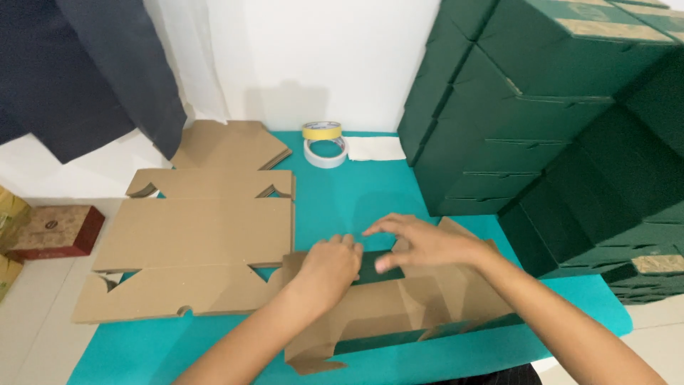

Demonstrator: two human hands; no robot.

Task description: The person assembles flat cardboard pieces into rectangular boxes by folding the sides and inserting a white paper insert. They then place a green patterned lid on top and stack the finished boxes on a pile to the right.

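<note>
At the far left we saw a stack of flat cardboard blanks (196, 235) lying on the teal table (356, 207), just beside the work. Our left hand (328, 267) was curled, fingers close together, pressing down on the near-left part of a half-folded box (399, 314), brown inside and dark green outside, in front of us. Our right hand (420, 242) rested on its upper flap, fingers (381, 227) spread fairly wide, thumb tucked under the edge. Two tape rolls (324, 142) sat at the back. Finished green boxes (541, 114) were stacked at right.
</note>
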